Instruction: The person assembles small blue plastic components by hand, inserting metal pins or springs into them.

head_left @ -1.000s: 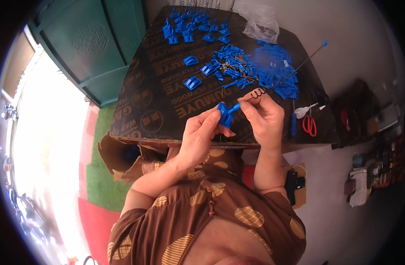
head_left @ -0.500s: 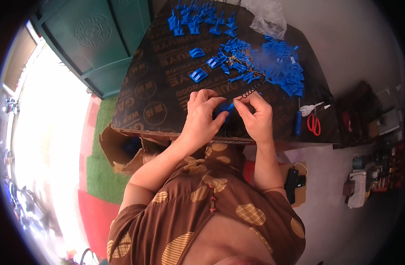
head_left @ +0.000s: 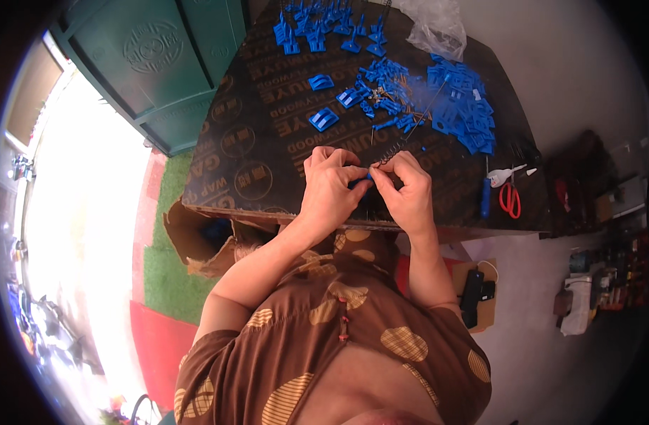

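Close to the table's near edge, my left hand is closed around a small blue plastic part, most of it covered by my fingers. My right hand pinches a dark coiled spring with thumb and forefinger. The spring's coils stick out beyond those fingertips. My fingertips meet at the blue part, and the exact contact is hidden. Beyond my hands lie a few curved blue pieces. To their right is a pile of small blue parts mixed with brass-coloured pins, beside a heap of flat blue pieces.
Blue assemblies with upright spikes stand at the far left of the dark plywood table. A clear plastic bag lies at the back. At right are a blue-handled screwdriver, red-handled scissors and a white nozzle bottle.
My right hand has shifted slightly left, bringing its fingertips closer to my left hand. Less of the blue part shows now. The whole view has shifted a little.
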Tool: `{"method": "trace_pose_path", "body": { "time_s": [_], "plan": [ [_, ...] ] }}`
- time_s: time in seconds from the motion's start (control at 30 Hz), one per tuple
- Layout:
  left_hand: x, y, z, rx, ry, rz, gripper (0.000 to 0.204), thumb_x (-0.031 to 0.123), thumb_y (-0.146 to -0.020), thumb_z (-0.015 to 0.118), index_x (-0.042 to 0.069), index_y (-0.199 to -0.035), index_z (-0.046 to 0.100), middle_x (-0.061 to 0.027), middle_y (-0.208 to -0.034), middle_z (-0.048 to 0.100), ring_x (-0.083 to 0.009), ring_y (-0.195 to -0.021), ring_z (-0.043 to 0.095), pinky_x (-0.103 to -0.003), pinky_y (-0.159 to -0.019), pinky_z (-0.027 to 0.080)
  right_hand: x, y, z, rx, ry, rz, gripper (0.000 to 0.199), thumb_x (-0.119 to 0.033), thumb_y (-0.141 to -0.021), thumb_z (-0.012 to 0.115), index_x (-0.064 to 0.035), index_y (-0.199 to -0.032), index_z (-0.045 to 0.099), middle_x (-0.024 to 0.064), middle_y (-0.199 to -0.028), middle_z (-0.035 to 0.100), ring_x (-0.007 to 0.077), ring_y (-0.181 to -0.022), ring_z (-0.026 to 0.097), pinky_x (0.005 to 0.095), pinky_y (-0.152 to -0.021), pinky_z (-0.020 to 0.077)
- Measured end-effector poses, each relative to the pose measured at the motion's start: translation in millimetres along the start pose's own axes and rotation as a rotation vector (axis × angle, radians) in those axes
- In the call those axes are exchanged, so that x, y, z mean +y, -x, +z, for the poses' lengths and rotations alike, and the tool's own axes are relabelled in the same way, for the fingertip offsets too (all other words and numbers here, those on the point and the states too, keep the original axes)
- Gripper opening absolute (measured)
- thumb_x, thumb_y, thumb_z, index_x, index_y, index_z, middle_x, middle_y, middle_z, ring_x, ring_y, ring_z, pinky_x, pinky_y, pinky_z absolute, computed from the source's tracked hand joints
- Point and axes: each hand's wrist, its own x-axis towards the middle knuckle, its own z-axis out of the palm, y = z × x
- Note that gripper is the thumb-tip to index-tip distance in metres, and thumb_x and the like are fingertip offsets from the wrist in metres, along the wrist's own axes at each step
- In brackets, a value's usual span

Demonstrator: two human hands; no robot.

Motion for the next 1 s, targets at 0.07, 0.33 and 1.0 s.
{"method": "trace_pose_path", "body": {
  "time_s": [0.07,0.33,1.0],
  "plan": [
    [0.0,0.3,0.3,0.004,-0.009,0.003,0.019,0.009,-0.068,0.076,0.008,-0.087,0.075,-0.0042,-0.092,0.064,-0.0259,-0.098,0.050,-0.040,-0.089,0.037,1.3,-0.4,0.2,0.002,0.018,-0.039,0.010,0.003,-0.075,0.068,0.0013,-0.075,0.059,0.0106,-0.075,0.059,0.0269,-0.071,0.057,0.0354,-0.062,0.0448],
    [0.5,1.5,0.6,0.003,-0.035,-0.023,0.016,0.010,-0.069,0.075,0.008,-0.085,0.076,-0.0040,-0.090,0.064,-0.0258,-0.095,0.051,-0.039,-0.088,0.037,0.6,-3.4,-0.2,-0.045,0.052,-0.044,0.015,0.003,-0.074,0.069,0.0015,-0.073,0.054,0.0121,-0.073,0.056,0.0303,-0.072,0.055,0.0386,-0.063,0.0446],
    [0.3,0.4,0.6,-0.013,0.002,-0.037,0.013,0.008,-0.071,0.074,0.008,-0.083,0.074,-0.0028,-0.092,0.064,-0.0228,-0.095,0.051,-0.039,-0.091,0.034,1.0,-9.3,-3.7,-0.103,0.052,-0.046,0.016,0.002,-0.074,0.067,0.0019,-0.071,0.052,0.0129,-0.072,0.055,0.0316,-0.071,0.054,0.0403,-0.062,0.0436]
  ]
}}
